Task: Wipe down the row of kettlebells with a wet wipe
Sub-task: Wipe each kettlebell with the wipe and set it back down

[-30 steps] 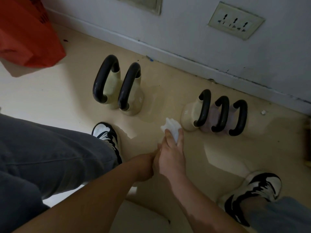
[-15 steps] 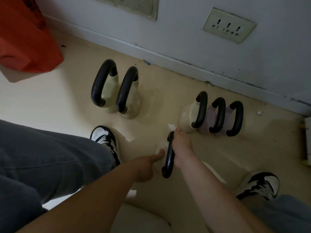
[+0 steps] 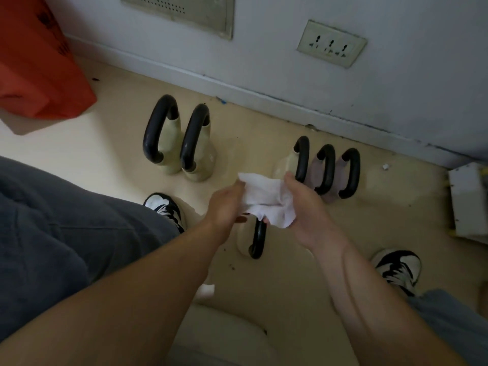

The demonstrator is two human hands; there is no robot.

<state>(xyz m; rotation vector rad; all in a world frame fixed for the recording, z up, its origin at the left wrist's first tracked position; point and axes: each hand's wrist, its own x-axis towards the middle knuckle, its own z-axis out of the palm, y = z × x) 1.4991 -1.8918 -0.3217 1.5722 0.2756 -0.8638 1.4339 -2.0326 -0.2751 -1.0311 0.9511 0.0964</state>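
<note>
A white wet wipe (image 3: 266, 200) is stretched between my two hands above the floor. My left hand (image 3: 225, 204) pinches its left edge and my right hand (image 3: 307, 207) holds its right side. Just below them stands a small cream kettlebell (image 3: 257, 240) with a black handle, partly hidden by the wipe. Two larger cream kettlebells (image 3: 182, 143) stand side by side at the back left. Three small kettlebells (image 3: 327, 169) stand in a row at the back right near the wall.
An orange bag (image 3: 34, 64) sits at the far left. A white box (image 3: 468, 199) lies at the right edge. My shoes (image 3: 165, 208) (image 3: 398, 268) flank the near kettlebell. The wall with a socket (image 3: 331, 44) runs along the back.
My right hand has let go of the near kettlebell's handle, which now stands on the floor. Both hands have come up and spread the wipe between them.
</note>
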